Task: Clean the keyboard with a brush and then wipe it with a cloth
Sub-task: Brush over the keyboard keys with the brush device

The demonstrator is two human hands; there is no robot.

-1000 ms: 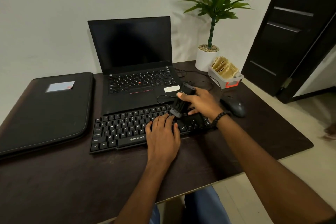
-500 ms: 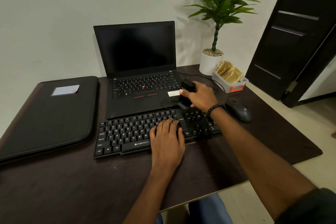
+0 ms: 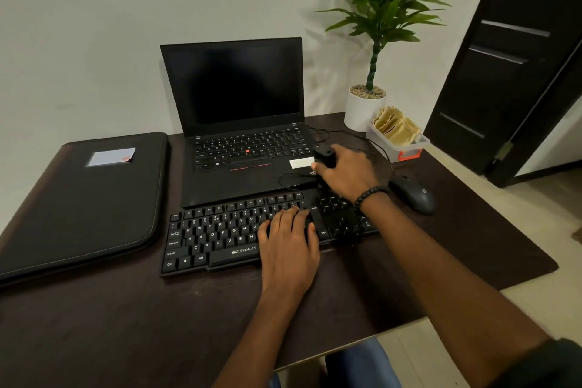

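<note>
A black keyboard (image 3: pixel 220 236) lies on the dark table in front of an open laptop (image 3: pixel 239 123). My left hand (image 3: pixel 288 246) rests flat on the keyboard's right-middle keys, fingers spread. My right hand (image 3: pixel 346 175) is closed around a black brush (image 3: pixel 324 156), held upright just behind the keyboard's right end, at the laptop's front right corner. The brush's bristles are hidden by the hand. Yellow cloths (image 3: pixel 395 127) stand folded in a clear box (image 3: pixel 406 148) at the back right.
A black mouse (image 3: pixel 414 194) lies right of the keyboard, its cable looping near the laptop. A potted plant (image 3: pixel 365 107) stands at the back right. A black zip case (image 3: pixel 82 198) covers the left side. A dark door (image 3: pixel 516 57) is at right.
My right hand has drawn the brush back off the keys toward the laptop's corner. My left hand stayed on the keyboard. The camera has shifted slightly.
</note>
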